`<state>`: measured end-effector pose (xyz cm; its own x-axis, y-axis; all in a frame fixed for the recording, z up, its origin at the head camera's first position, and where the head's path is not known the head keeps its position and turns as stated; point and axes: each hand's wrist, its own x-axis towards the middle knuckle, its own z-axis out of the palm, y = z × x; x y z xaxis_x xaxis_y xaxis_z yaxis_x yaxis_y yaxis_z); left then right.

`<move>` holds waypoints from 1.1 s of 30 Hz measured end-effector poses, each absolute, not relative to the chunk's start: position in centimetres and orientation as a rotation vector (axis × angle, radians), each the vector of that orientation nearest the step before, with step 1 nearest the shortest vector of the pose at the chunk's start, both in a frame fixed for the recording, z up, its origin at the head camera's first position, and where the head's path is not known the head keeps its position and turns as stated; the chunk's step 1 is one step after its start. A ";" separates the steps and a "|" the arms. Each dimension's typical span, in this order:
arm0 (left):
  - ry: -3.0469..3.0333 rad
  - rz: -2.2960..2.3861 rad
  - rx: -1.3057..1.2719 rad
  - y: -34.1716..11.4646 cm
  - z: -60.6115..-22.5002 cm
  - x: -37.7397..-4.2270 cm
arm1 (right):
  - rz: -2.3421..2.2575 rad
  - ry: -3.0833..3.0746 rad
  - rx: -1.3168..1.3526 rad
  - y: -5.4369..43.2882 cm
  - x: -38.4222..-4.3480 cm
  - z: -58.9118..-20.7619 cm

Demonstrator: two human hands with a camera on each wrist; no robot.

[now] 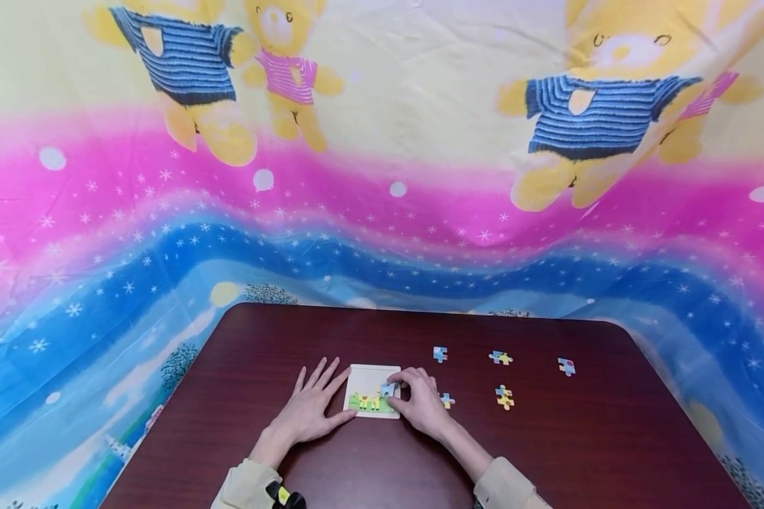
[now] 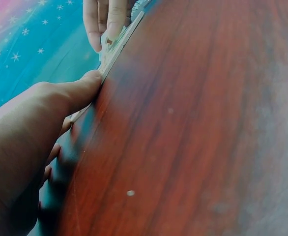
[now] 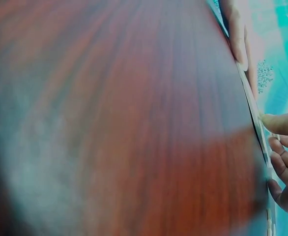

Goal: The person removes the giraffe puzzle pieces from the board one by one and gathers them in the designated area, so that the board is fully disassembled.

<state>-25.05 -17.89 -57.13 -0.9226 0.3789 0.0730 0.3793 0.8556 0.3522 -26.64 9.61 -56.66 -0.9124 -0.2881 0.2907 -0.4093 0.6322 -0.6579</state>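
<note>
A small white-rimmed jigsaw tray (image 1: 366,372) lies on the table. Its lower part shows a joined picture in green with yellow animals, while the upper part is bare board. My left hand (image 1: 308,410) rests on the table left of the tray, fingers spread and straight, thumb and index finger touching its edge. At the tray's right side my right hand (image 1: 423,404) pinches a light-blue puzzle piece (image 1: 387,389) over the picture. The right fingers partly cover that piece. In the left wrist view the left thumb (image 2: 82,91) presses the tray's near edge.
Right of the tray lie loose puzzle pieces: a blue-and-white one (image 1: 441,354), a yellow-blue one (image 1: 501,358), a blue one with a red spot (image 1: 566,366), a yellow one (image 1: 505,397), and one (image 1: 447,401) beside the right hand. A printed curtain (image 1: 382,240) hangs behind the dark-red table (image 1: 579,438).
</note>
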 end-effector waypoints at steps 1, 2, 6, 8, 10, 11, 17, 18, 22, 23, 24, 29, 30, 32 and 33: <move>-3.028 -0.570 -0.618 -17.9 -57.1 -25.0 | 1.160 -2.692 0.570 9.6 -26.6 -56.6; -3.028 -0.569 -0.618 -17.9 -57.1 -25.0 | 1.170 -2.689 0.563 9.7 -26.6 -56.6; -3.030 -0.573 -0.616 -17.8 -57.1 -25.0 | 1.252 -2.656 0.540 10.5 -26.6 -56.5; -3.028 -0.579 -0.617 -17.8 -57.1 -25.0 | 1.311 -2.622 0.516 11.3 -26.8 -56.9; -3.028 -0.579 -0.619 -17.7 -57.1 -25.0 | 1.350 -2.608 0.484 12.3 -26.7 -56.7; -3.028 -0.578 -0.619 -17.7 -57.0 -25.0 | 1.361 -2.598 0.467 12.8 -26.6 -56.6; -3.025 -0.579 -0.620 -17.7 -57.0 -25.1 | 1.396 -2.571 0.350 16.9 -26.1 -55.5; -3.025 -0.581 -0.620 -17.7 -57.1 -25.1 | 1.397 -2.567 0.331 17.8 -26.0 -55.4; -3.014 -0.581 -0.631 -17.8 -57.1 -25.1 | 1.367 -2.564 0.255 21.3 -25.6 -54.9; -3.006 -0.583 -0.635 -17.8 -57.2 -25.1 | 1.357 -2.559 0.232 22.2 -25.5 -54.8; -3.009 -0.578 -0.636 -17.8 -57.2 -25.1 | 1.345 -2.557 0.211 23.1 -25.4 -54.6; -3.018 -0.575 -0.625 -17.8 -57.1 -25.1 | 1.304 -2.534 0.119 27.5 -24.6 -54.3; -3.018 -0.578 -0.622 -17.8 -57.1 -25.1 | 1.291 -2.531 0.102 28.4 -24.4 -54.3; -3.011 -0.586 -0.622 -17.8 -57.0 -25.0 | 1.256 -2.527 0.066 30.0 -24.0 -54.4; -3.008 -0.590 -0.623 -17.7 -57.0 -25.0 | 1.235 -2.526 0.047 30.8 -23.8 -54.5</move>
